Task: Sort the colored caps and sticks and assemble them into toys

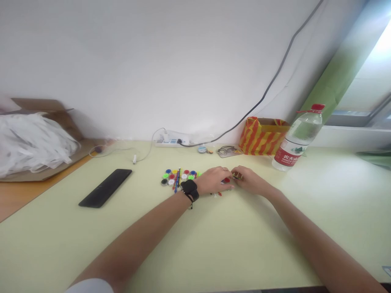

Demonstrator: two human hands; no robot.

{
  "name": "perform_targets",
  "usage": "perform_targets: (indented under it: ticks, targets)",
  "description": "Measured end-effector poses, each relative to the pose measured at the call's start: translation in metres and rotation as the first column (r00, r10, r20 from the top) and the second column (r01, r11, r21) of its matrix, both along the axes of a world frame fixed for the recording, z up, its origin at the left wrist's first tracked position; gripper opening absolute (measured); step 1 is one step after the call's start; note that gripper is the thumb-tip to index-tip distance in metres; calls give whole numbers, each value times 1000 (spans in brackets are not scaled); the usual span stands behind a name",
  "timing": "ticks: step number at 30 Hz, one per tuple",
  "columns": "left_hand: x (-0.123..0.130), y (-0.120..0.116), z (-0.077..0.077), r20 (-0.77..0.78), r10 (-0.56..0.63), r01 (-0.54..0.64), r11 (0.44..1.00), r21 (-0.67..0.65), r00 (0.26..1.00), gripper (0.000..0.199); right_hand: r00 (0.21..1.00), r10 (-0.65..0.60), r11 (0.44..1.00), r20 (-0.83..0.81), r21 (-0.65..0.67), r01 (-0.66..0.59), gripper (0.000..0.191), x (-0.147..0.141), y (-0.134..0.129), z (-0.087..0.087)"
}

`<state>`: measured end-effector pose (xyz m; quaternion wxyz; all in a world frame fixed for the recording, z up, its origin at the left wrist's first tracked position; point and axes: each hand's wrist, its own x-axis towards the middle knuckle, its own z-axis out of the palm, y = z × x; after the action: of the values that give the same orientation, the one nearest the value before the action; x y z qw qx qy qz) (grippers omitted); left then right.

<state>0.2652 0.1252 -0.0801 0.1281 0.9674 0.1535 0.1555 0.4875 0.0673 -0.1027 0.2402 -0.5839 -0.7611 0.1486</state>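
Several small round pieces (171, 177) in blue, yellow, red, green, white and black lie in rows on the pale green table. Thin coloured sticks (178, 181) lie across them. My left hand (215, 180), with a black watch (190, 188) at its wrist, reaches over the right part of the rows, its thumb and fingers bent around something too small to make out. Close beside it, my right hand (247, 179) has its fingers curled together at a small dark item. A red piece (226, 180) shows between the left thumb and fingers.
A black flat case (106, 188) lies at left. Behind are a power strip (172, 139), a striped bag (262, 136) and eyeglasses (227, 151). A water bottle (297, 140) stands at right. A cardboard box (69, 122) holding white strips is at far left.
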Motion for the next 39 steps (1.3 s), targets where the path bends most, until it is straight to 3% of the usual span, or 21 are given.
perform_targets:
  ticks: [6, 12, 17, 23, 30, 36, 39]
  targets:
    - [-3, 2, 2, 7, 61, -61, 998, 6, 998, 42, 995, -86, 991, -53, -112, 80, 30, 0, -3, 7]
    - [-5, 10, 3, -41, 50, -51, 998, -35, 998, 29, 986, -90, 984, -138, -165, 66, 26, -4, -7, 15]
    - [-9, 15, 8, -62, 76, -78, 997, -25, 995, 31, 990, -125, 973, -57, -202, 111, 28, -1, -8, 19]
    - [-10, 16, 6, -66, 40, -41, 999, -19, 997, 29, 986, -125, 956, -113, -279, 89, 33, 0, -10, 22]
    - [-9, 16, 5, -55, 55, -56, 998, -25, 997, 30, 958, -211, 928, -193, -349, 133, 34, 1, -11, 24]
    - [-10, 17, 9, -45, 69, -69, 997, -17, 997, 34, 964, -241, 948, -113, -242, 209, 29, 11, -6, 19]
    - [-13, 18, 15, -25, 78, -78, 997, -9, 997, 36, 973, -186, 953, -137, -266, 145, 28, 11, -5, 18]
